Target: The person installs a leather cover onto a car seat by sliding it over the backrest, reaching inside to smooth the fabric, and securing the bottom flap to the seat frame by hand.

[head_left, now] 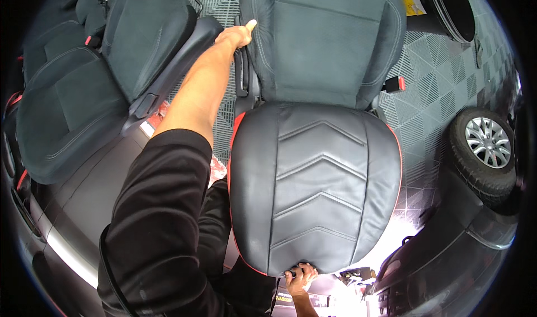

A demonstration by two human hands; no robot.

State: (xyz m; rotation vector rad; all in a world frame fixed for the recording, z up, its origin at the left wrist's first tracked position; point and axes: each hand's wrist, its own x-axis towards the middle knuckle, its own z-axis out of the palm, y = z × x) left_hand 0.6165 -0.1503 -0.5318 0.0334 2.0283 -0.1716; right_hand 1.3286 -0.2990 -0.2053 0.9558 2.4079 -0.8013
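Your left arm (198, 87) reaches far forward, almost straight, from the black sleeve (162, 194) toward the left side of the grey backrest (330, 48). Your left hand (235, 35) is at the end of it, beside the backrest, and the thumb points to the right, at the seamed side edge. Your right hand (301, 278) is much nearer to your body, at the front edge of the black cushion (319, 188), and its forearm rises from the lower border.

The fingers of your left hand look bent, while the thumb stands apart from them; if they hold something, I cannot tell. The fingers of your right hand are bent and close together, and they touch the front edge of the cushion, but I cannot say if they pinch it. The cushion lies in the middle, directly before the backrest, with its red border visible at both sides.

The fingertips of your left hand are hidden from the camera. A small dark spot between the right thumb and fingers is hard to make out. The right forearm is cut off below, and the top of the backrest is cut off above.
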